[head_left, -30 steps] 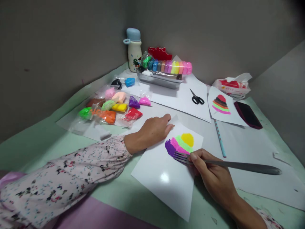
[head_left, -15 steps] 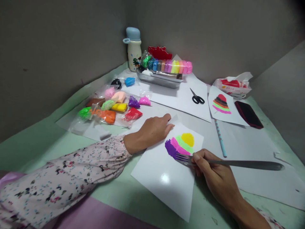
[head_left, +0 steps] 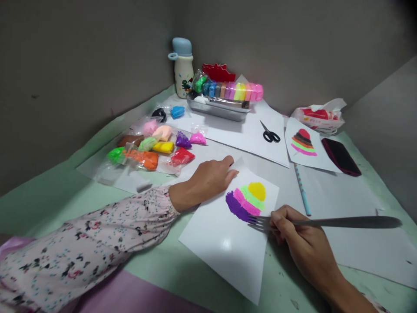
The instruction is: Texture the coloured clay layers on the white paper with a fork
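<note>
My right hand point(head_left: 301, 239) grips a metal fork point(head_left: 355, 222) by its neck, the handle pointing right. The fork's tines touch or hover just over the lower right end of a purple clay band point(head_left: 237, 207). Above that band lie a pink band point(head_left: 246, 202), a light green band point(head_left: 252, 198) and a yellow rounded piece point(head_left: 257, 191), all stuck on a white paper sheet point(head_left: 224, 256). At the sheet's upper left edge, my left hand point(head_left: 213, 176) is closed over the paper and holds it; some of its fingers are hidden.
Bagged coloured clay point(head_left: 148, 160) lies at left. Behind are a bottle point(head_left: 184, 71), a metal tray point(head_left: 218, 111) with a clay pack point(head_left: 239, 91), and scissors point(head_left: 270, 135). At right lie another clay picture point(head_left: 303, 143), a pencil point(head_left: 302, 191), a phone point(head_left: 340, 156) and a tissue pack point(head_left: 317, 117).
My right hand and the fork have moved a little right and toward me, the tines passing along the purple band to its lower right end. My left hand has stayed in place.
</note>
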Action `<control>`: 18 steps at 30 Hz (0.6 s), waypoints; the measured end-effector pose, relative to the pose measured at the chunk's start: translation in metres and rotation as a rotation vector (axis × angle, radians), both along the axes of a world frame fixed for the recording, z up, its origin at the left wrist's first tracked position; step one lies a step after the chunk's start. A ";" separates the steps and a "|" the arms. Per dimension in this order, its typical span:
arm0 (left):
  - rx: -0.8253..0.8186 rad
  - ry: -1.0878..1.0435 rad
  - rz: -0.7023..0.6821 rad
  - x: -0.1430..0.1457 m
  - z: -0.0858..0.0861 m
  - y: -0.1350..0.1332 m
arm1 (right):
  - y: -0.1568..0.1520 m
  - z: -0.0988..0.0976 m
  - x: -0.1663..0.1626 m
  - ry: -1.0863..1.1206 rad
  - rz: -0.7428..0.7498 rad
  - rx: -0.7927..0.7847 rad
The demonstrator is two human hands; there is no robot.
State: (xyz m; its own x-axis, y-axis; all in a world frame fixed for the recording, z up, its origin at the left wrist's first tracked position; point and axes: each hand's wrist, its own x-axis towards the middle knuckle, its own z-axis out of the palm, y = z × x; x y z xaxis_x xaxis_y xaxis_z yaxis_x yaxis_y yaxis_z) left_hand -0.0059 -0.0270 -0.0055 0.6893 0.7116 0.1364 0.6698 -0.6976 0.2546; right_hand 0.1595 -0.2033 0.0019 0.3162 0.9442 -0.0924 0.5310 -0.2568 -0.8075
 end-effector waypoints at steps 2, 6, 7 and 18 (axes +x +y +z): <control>0.003 -0.004 0.002 0.000 0.000 0.000 | -0.001 0.000 0.002 -0.019 -0.004 0.012; 0.004 -0.005 0.000 -0.001 0.000 0.000 | -0.001 0.001 0.004 -0.064 -0.016 0.032; 0.002 -0.005 -0.002 -0.002 0.000 0.000 | 0.000 0.001 0.003 -0.063 -0.027 0.037; -0.039 0.038 0.009 0.000 0.009 -0.002 | 0.003 0.003 -0.004 0.003 0.095 0.066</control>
State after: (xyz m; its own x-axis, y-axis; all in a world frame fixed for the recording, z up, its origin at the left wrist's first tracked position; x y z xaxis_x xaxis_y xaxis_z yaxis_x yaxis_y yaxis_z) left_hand -0.0054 -0.0288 0.0032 0.6869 0.7221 0.0823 0.6859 -0.6815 0.2553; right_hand 0.1558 -0.2001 0.0044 0.2243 0.9741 -0.0297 0.5478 -0.1512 -0.8228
